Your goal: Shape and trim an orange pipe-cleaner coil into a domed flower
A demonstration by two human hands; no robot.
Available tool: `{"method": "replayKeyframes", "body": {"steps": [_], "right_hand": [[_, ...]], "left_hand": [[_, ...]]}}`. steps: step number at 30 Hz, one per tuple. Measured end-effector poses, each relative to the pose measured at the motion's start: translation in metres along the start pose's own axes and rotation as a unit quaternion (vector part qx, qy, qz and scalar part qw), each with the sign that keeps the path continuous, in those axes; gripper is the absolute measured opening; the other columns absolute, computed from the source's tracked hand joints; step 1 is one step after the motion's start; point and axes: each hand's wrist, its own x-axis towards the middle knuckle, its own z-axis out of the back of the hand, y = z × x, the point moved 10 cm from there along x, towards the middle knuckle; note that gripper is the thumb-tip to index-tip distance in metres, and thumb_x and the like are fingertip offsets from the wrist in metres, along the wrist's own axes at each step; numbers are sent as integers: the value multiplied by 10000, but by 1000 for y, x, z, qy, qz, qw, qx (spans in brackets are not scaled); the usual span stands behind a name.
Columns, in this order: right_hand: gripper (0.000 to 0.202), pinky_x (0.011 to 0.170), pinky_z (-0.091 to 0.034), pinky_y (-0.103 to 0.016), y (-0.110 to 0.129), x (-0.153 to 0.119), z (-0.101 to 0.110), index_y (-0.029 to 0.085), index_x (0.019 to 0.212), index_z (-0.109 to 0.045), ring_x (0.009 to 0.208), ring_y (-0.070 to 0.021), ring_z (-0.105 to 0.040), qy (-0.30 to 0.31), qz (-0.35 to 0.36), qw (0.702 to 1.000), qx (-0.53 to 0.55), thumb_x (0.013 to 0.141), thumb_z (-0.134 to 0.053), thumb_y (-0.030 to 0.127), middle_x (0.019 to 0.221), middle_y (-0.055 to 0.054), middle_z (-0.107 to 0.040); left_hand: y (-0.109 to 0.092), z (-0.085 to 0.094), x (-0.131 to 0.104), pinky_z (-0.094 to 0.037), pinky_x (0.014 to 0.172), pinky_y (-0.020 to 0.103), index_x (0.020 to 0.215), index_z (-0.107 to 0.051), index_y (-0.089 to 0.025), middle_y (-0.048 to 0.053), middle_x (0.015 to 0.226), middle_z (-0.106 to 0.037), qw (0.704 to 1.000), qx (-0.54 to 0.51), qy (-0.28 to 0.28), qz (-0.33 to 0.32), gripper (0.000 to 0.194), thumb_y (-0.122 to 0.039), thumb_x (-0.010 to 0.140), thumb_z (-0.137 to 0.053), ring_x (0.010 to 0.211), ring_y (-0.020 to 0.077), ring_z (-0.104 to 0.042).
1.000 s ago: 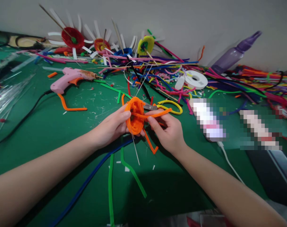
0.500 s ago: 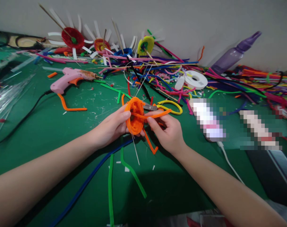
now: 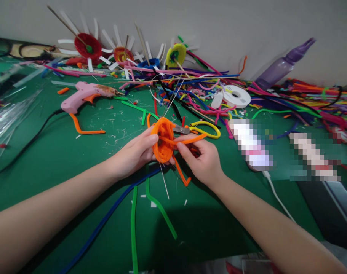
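An orange pipe-cleaner cup (image 3: pixel 163 152) is tilted so its hollow faces right and toward me. My left hand (image 3: pixel 141 148) is closed on its left side, the thumb over the rim and the other fingers partly hidden behind. In a pinch between thumb and fingers, my right hand (image 3: pixel 203 158) grips an orange pipe cleaner (image 3: pixel 197 139) that runs into the hollow. A thin pale stick (image 3: pixel 164 182) shows below the cup. Just beyond my right hand lie scissors (image 3: pixel 206 129) with yellow handles, their blades partly covered by the cup.
A pink glue gun (image 3: pixel 83 95) lies at left, its black cord trailing. Green pipe cleaners (image 3: pixel 135 228) and a blue one (image 3: pixel 104 220) lie in front. Loose pipe cleaners, a white spool (image 3: pixel 237 96) and a purple bottle (image 3: pixel 277 70) are at back; a blurred-out phone (image 3: pixel 251 146) is at right.
Almost nothing differs. Both hands keep their hold on the cup and the pipe cleaner, with only a very slight shift of the right hand.
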Motion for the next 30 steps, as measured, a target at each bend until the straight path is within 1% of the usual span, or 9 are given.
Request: {"method": "replayKeyframes", "body": {"steps": [4,8,15,18,21,25,30], "right_hand": [[163,655,-548,-266,1,0,0,168,889,-689,747,-149,-692,2,5,1000,-9,889,-565,273,870,-47,-748],[161,687,-559,-279,0,0,-1,174,902,-690,794,-163,-702,4,4,1000,-15,888,-568,277,862,-45,-752],[163,654,-561,-263,-2,0,-3,175,897,-692,721,-143,-697,15,-4,1000,-2,887,-562,273,827,-32,-754],[169,664,-561,-266,-2,0,-2,170,893,-697,750,-149,-703,11,-4,1000,-8,883,-565,275,864,-40,-758],[169,671,-561,-266,-1,1,-2,170,891,-699,764,-151,-704,9,-1,1000,-13,881,-564,270,883,-42,-759],[166,666,-559,-257,0,1,-2,160,886,-698,750,-143,-703,11,5,1000,-8,881,-566,260,883,-48,-757],[164,646,-557,-261,-1,0,-2,171,885,-696,735,-144,-699,11,2,1000,-7,883,-564,269,870,-44,-757]], "left_hand": [[1,0,0,-576,728,305,1290,-453,-146,72,940,-724,1000,-6,2,1,629,-501,807,-644,742,200,-718],[1,1,0,-577,733,309,1292,-454,-145,68,938,-724,1000,-8,1,2,633,-502,805,-644,733,195,-716],[-1,-1,0,-567,733,349,1279,-489,-141,80,946,-719,1000,7,8,-6,551,-470,847,-588,727,208,-712],[-1,-1,0,-564,730,343,1268,-492,-148,74,943,-719,1000,6,12,-8,533,-469,852,-583,720,201,-710],[-1,-1,0,-564,725,326,1213,-518,-152,63,906,-721,1000,2,14,-10,500,-478,843,-598,714,194,-710],[-1,-1,0,-567,728,311,1186,-523,-159,48,870,-719,1000,-3,6,-5,511,-499,819,-630,711,184,-707],[-2,0,0,-571,722,337,1200,-530,-147,61,889,-719,1000,4,2,-6,501,-479,832,-609,713,196,-706]]}}
